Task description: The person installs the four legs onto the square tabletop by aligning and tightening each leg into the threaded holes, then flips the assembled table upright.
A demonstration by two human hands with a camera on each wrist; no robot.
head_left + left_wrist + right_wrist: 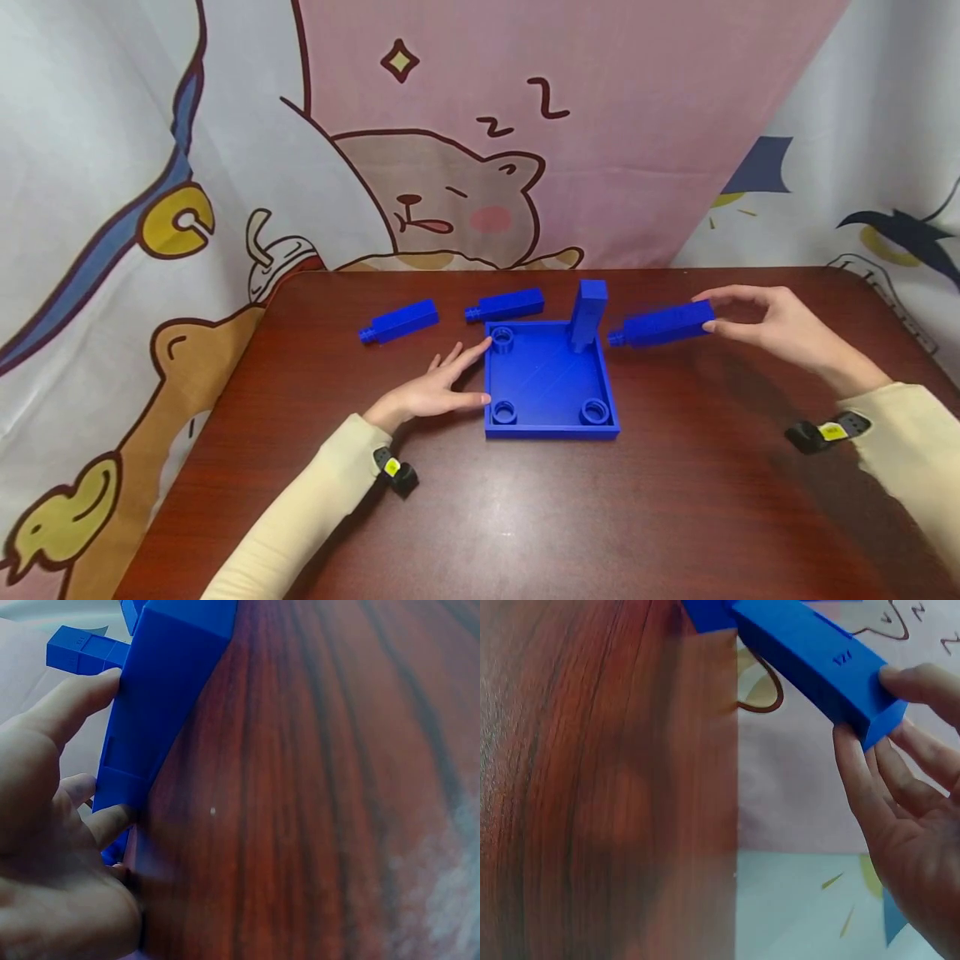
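A square blue plastic tray (pixel 551 432) with low walls lies on the table, with round threaded sockets in three corners. A blue square leg (pixel 589 312) stands upright in its far right corner. My left hand (pixel 431 392) rests against the tray's left wall, fingers and thumb spread and fairly straight. To the right of the tray, my right hand (pixel 776 325) pinches the thick end of another blue leg (pixel 817 667), its threaded tip pointing left toward the tray. In the right wrist view that leg bears small dark markings.
Two more blue legs lie on the table behind and left of the tray: one leg (pixel 405 321) at the left, one leg (pixel 510 305) near the far wall of the tray. The brown wooden table (pixel 510 517) ends at a printed cloth (pixel 600 167).
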